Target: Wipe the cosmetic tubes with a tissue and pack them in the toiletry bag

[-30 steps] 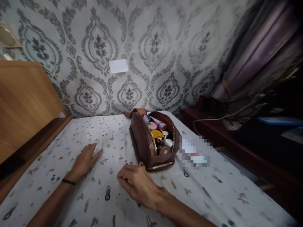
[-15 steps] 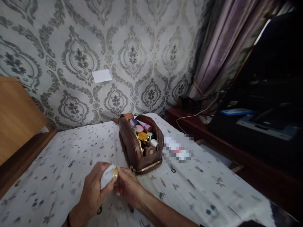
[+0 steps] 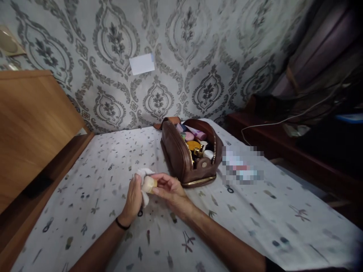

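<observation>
In the head view, the right hand [image 3: 177,194] grasps a small cream-coloured container with a gold end [image 3: 149,184] by this end, probably to leave its pale body free for the soft white cloth [image 3: 145,200], which the left hand [image 3: 133,196] grasps against it. The open brown leather bag [image 3: 175,151] stands just beyond, perhaps for easy reach.

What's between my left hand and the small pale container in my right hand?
A white cloth: the head view shows it between your left hand and the small pale container.
</observation>
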### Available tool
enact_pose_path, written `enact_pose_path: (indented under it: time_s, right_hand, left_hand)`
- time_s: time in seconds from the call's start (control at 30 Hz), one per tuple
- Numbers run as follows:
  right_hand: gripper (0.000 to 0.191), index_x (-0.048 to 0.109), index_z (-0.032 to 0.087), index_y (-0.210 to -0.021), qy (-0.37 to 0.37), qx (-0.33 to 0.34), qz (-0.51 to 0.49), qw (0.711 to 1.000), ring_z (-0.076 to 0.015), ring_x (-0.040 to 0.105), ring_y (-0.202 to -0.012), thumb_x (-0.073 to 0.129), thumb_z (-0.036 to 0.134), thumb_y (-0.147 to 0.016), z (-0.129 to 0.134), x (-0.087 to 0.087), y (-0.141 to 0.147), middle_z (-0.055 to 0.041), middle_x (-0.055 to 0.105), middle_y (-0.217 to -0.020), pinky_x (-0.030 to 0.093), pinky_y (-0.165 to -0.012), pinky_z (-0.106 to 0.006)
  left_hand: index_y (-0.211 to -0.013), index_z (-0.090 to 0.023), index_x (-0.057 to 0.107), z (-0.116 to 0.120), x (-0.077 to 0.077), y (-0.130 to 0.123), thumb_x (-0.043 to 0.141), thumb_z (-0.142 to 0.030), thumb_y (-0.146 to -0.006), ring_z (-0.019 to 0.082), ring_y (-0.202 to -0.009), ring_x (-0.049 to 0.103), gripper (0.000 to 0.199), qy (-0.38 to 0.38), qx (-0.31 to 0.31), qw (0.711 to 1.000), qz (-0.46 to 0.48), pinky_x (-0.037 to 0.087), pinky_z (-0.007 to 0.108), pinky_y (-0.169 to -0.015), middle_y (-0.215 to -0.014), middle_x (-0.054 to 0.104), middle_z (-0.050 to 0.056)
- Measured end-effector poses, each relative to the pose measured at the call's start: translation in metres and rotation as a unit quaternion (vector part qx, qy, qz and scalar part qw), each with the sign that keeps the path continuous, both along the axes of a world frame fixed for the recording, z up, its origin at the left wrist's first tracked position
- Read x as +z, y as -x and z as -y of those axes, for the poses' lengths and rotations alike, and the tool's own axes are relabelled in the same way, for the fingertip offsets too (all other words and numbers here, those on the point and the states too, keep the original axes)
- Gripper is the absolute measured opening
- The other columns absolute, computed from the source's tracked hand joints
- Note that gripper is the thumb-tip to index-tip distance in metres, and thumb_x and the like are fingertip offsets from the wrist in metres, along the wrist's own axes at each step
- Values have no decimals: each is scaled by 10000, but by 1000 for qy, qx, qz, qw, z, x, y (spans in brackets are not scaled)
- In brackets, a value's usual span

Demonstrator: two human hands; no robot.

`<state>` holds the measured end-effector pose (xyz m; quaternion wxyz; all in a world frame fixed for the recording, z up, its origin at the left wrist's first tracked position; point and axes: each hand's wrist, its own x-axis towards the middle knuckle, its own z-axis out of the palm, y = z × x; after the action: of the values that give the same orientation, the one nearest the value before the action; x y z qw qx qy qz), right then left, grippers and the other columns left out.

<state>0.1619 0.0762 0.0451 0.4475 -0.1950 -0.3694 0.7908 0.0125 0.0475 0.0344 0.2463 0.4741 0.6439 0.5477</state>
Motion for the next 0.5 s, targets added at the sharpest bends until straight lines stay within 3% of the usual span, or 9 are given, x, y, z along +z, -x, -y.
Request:
enact_pose_path:
  time_s: [0.07,0.17,0.33,0.5]
  right_hand:
    - [400,750,207,-902,-2,-18,1,1000,-135,677,-847,959,330,-584,0,-1,0,0,754,-894,528,-826,-264]
    - [400,713,198,-879,4,-41,1,999,-124,676,-794,953,345,-594,-2,-3,0,4,744,-890,535,-792,-252]
    - [394,669,196,-858,0,-52,6,999,-119,663,-751,941,351,-617,-3,-3,-2,13,715,-874,541,-757,-257]
    - [521,708,207,-1117,-8,-4,22,1000,-127,634,-754,910,389,-672,-2,0,-2,-17,732,-928,496,-712,-254]
  left_hand:
    - [-968,-242,684,0,-13,2,358,-809,-870,284,-1151,653,661,19,39,999,2,504,401,-1030,-1093,740,99]
    - [-1025,-237,682,1,-20,0,372,-816,-859,276,-1189,642,677,31,-2,999,10,486,392,-1068,-1162,734,105]
    - [-971,-209,668,7,-9,-11,369,-761,-907,261,-1095,670,630,0,-75,997,1,517,406,-1032,-1054,750,113]
    - [-1105,-206,671,10,-4,-11,342,-673,-967,253,-1063,678,588,-30,-105,994,-28,523,426,-1018,-1060,740,120]
